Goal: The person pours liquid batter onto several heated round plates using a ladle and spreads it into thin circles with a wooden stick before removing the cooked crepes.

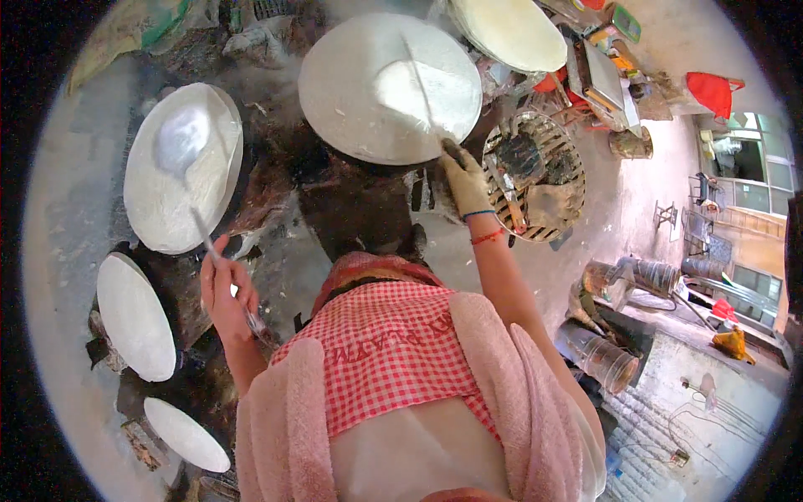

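My left hand (pixel 227 289), bare, is closed round the long handle of a metal ladle (pixel 181 142). The ladle's round bowl rests on or just over a pale round sheet (pixel 155 213) at the left. My right hand (pixel 468 186) wears a pale glove with dark fingertips and is at the near edge of a large white round sheet (pixel 347 100) in front. A long thin rod (pixel 416 67) runs from its fingers across that sheet; the grip itself is partly hidden. A bright white patch (pixel 406 88) shows on the sheet beside the rod.
Two more white discs (pixel 134 318) (pixel 186 435) lie at the lower left, and a cream disc (pixel 510 33) at the far right. A round slatted basket (pixel 565 213) holding a tool stands right of my glove. Metal drums (pixel 606 360) stand farther right.
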A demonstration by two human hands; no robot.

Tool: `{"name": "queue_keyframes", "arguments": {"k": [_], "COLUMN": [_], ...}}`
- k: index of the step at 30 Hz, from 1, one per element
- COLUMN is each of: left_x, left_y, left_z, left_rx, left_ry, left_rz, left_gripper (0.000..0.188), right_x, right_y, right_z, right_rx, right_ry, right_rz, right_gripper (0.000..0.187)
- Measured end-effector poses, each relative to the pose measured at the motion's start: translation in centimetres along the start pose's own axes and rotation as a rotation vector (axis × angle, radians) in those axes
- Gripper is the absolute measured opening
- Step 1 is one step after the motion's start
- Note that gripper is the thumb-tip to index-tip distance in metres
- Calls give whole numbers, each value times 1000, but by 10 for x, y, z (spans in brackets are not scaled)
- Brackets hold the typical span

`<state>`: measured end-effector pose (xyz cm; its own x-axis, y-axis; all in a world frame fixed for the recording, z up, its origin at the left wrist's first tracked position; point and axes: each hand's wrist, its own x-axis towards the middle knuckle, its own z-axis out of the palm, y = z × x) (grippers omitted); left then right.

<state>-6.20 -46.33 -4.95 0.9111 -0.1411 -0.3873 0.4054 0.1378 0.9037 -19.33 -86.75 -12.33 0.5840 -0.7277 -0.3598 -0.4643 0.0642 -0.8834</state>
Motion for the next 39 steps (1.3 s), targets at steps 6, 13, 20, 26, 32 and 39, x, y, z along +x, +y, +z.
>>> {"name": "queue_keyframes", "arguments": {"k": [6,13,20,26,32,39], "left_x": [44,31,-28,-52,-80,-102], "left_y": [-5,-49,-65,-49,-45,-3], "left_z": [88,135,211,276,210,158], "left_rx": [249,-251,-369,-430,-1428,-1033], "left_ry": [-340,-460,-444,-274,-733,-478], "left_rz": [-139,-438,-498,-490,-858,-415], "left_gripper": [36,29,13,17,43,46], "right_x": [48,-29,21,22,6,58], "right_y": [67,53,145,87,32,52], "right_z": [-7,-83,-60,-52,-137,-85], "right_rx": [131,-176,244,241,224,-445], "right_ry": [-40,-358,-264,-610,-409,-492], "right_rz": [-232,-179,-7,-15,76,-416], "right_gripper": [40,47,54,48,42,48]}}
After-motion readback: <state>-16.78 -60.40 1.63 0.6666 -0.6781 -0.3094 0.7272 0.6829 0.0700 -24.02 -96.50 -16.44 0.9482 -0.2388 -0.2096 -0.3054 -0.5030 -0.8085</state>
